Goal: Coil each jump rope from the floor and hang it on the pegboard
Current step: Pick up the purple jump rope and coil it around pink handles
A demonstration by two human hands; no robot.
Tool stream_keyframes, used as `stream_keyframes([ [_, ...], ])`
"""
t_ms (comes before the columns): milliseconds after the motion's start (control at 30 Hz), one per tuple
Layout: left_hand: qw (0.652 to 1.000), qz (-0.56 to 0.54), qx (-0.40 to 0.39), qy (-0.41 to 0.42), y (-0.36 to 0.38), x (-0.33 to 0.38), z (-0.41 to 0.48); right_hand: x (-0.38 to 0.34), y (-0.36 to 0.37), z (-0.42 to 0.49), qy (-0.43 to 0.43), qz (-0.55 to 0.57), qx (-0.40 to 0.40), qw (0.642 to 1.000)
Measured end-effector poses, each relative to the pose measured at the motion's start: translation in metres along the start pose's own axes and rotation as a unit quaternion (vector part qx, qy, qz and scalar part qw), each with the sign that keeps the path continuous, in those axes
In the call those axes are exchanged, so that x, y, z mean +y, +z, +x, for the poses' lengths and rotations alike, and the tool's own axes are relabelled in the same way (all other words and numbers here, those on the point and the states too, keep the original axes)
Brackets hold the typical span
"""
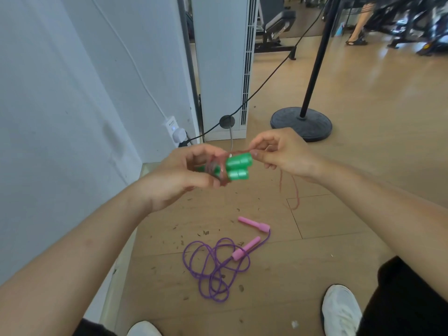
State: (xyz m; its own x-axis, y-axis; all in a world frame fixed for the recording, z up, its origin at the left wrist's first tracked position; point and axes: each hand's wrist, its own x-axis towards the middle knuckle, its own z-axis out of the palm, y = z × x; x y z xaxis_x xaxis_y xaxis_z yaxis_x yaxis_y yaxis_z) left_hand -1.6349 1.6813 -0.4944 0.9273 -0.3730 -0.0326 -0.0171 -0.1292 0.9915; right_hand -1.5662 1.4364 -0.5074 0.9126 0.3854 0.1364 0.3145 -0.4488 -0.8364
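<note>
Your left hand (179,175) clasps two green handles (238,169), side by side, long axes pointing right; your right hand (283,154) pinches the red rope (294,190) just beside their ends, above the floor (339,166).

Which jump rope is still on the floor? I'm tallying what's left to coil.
The purple rope with pink handles lies loose on the floor. The green-handled rope is up in the left hand, its reddish cord pinched by the right hand.
</note>
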Motion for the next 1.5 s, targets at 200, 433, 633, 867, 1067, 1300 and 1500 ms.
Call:
stream_keyframes([
  [200, 0.98, -0.183, 0.072, -0.017, -0.003, 0.008, 0.003, 0.004, 0.005, -0.001, 0.024, 0.016, -0.029, 0.999],
  [433, 0.935, -0.322, 0.146, -0.033, -0.004, 0.008, 0.007, 0.0, 0.015, -0.006, 0.049, 0.041, -0.12, 0.991],
  [633, 0.944, -0.257, 0.204, -0.025, -0.004, 0.003, 0.01, 0.001, 0.029, -0.011, 0.044, 0.056, -0.193, 0.978],
  [867, 0.962, 0.031, 0.271, -0.014, -0.005, -0.007, 0.007, -0.015, 0.019, -0.021, -0.026, -0.018, -0.221, 0.975],
  [1067, 0.952, 0.282, 0.121, -0.018, -0.007, -0.018, 0.005, -0.02, 0.009, -0.021, -0.031, -0.003, -0.158, 0.987],
  [1300, 0.938, 0.346, 0.016, 0.016, 0.009, -0.027, 0.007, -0.022, 0.004, -0.018, -0.02, 0.068, -0.122, 0.99],
  [1500, 0.973, 0.226, 0.036, 0.028, 0.027, -0.022, 0.005, -0.027, 0.004, -0.018, 0.022, 0.192, -0.098, 0.976],
])
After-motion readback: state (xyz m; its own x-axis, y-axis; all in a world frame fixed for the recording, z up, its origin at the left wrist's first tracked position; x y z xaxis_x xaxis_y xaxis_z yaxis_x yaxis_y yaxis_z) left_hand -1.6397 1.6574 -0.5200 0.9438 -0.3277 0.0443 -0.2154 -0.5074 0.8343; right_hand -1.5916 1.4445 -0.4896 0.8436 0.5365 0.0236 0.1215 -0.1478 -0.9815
